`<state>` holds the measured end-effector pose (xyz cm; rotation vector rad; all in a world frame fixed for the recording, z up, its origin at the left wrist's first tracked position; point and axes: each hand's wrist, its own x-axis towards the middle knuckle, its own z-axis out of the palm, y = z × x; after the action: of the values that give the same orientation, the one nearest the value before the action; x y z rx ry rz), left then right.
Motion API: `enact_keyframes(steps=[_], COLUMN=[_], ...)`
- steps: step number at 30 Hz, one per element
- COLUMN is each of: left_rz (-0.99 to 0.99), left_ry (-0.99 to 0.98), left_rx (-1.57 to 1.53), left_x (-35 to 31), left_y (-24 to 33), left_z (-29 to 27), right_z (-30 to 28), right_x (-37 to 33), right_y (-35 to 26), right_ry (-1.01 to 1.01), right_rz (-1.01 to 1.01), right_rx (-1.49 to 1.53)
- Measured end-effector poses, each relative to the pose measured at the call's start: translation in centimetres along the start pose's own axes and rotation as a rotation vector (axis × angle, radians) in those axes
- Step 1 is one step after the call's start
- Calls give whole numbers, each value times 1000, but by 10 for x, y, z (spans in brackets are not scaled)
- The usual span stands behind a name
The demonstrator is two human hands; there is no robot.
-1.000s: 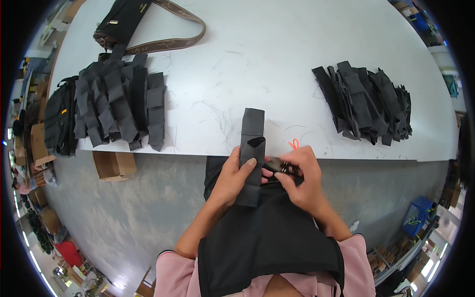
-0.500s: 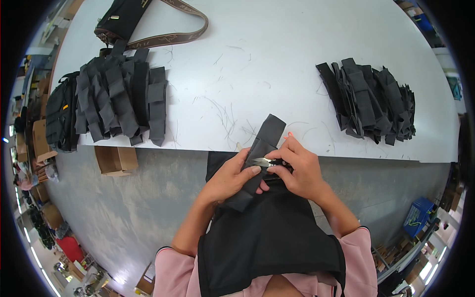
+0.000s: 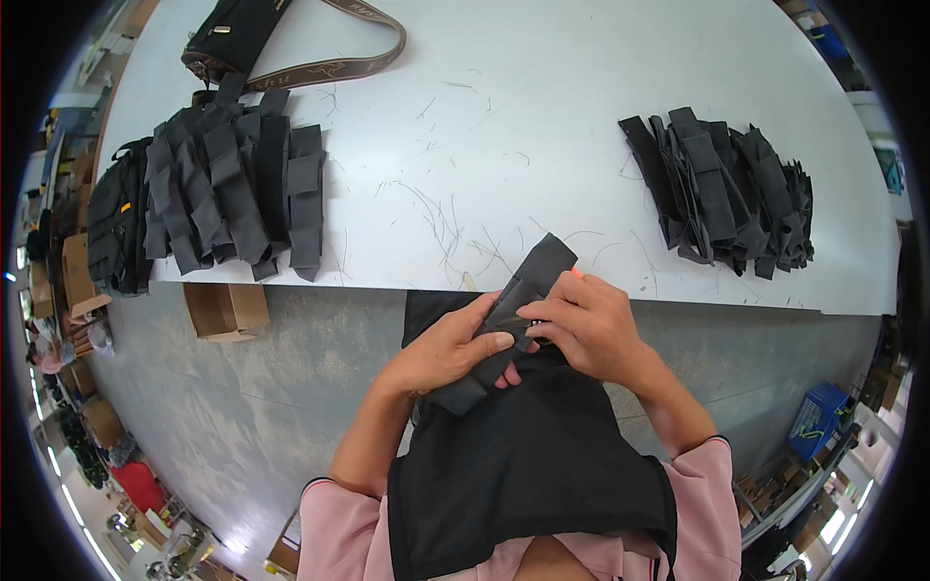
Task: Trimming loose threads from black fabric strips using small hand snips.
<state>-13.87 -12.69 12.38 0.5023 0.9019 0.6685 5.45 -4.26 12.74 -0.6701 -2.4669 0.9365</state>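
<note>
My left hand (image 3: pixel 448 347) grips a black fabric strip (image 3: pixel 545 259) with sewn folds, its thumb on top and fingers underneath. The strip lies slanted, its upper end over the table's near edge and its lower end above my black apron (image 3: pixel 528 455). Against the strip's middle, my right hand (image 3: pixel 593 321) is closed round a pair of thread snips (image 3: pixel 513 323). Only a bit of the blades shows; the fingers hide the rest. Whether the blades touch a thread is too small to tell.
On the white table (image 3: pixel 504 58) lie a left pile of black strips (image 3: pixel 228 184), a right pile (image 3: pixel 717 189) and scattered thread ends (image 3: pixel 441 228). A black backpack (image 3: pixel 118 223) and a bag with a brown strap (image 3: pixel 339 74) sit left. An open carton (image 3: pixel 228 312) stands below the edge.
My right hand has turned and closed more over the snips, so less of the blades shows. The strip's upper end has shifted slightly right and tilted more.
</note>
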Motion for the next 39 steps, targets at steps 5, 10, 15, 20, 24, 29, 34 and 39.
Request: enact_keyframes(steps=[5, 10, 15, 20, 24, 29, 34, 39], left_rz=[15, 18, 25, 91, 152, 201, 206, 221], left_ry=[12, 29, 117, 194, 221, 221, 196, 183], left_rx=[-17, 33, -44, -255, -354, -400, -456, -494], left_x=[0, 1, 2, 7, 9, 11, 10, 12], left_y=[-1, 1, -8, -12, -11, -12, -16, -15], left_z=[1, 2, -2, -4, -4, 1, 0, 1], right_z=[5, 11, 13, 12, 9, 19, 20, 19], right_x=[-8, -2, -4, -20, -23, -11, -14, -10], right_y=[-4, -8, -13, -10, -22, -21, -23, -23], right_ry=[137, 126, 185, 288, 202, 285, 294, 296], right_rz=[94, 134, 283, 335, 371, 241, 171, 152], right_rx=[89, 125, 302, 213, 96, 25, -96, -86])
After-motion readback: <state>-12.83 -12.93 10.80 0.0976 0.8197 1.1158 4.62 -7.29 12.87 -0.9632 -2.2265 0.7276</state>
